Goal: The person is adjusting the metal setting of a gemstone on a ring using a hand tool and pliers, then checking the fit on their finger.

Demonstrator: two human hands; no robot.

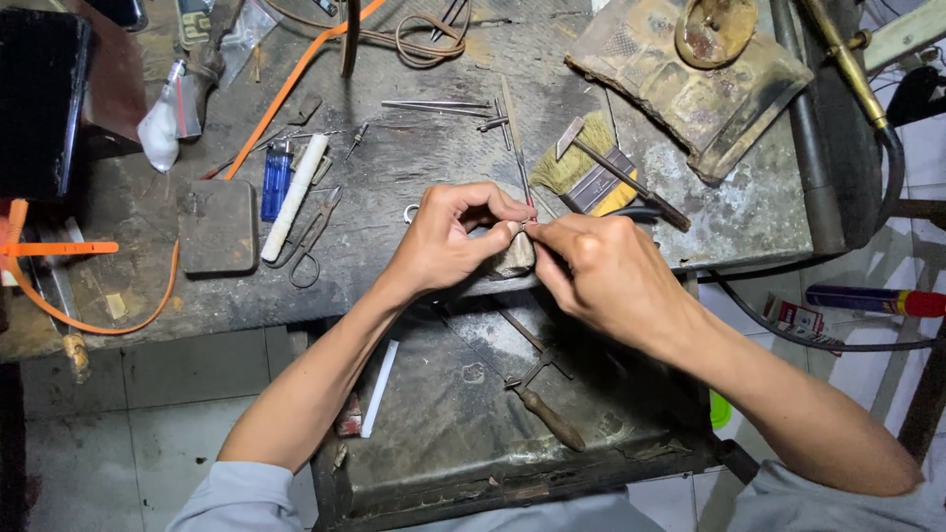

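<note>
Thin file (516, 148), long axis pointing away, upward

workbench (414, 148): worn, grey | floor (148, 414): pale tiles | light: dim

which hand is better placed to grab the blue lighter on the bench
Left, probably. The blue lighter lies on the left side of the bench, nearer the left hand than the right hand. Both hands are pinching a tiny piece over the wooden peg, so one must let go.
</note>
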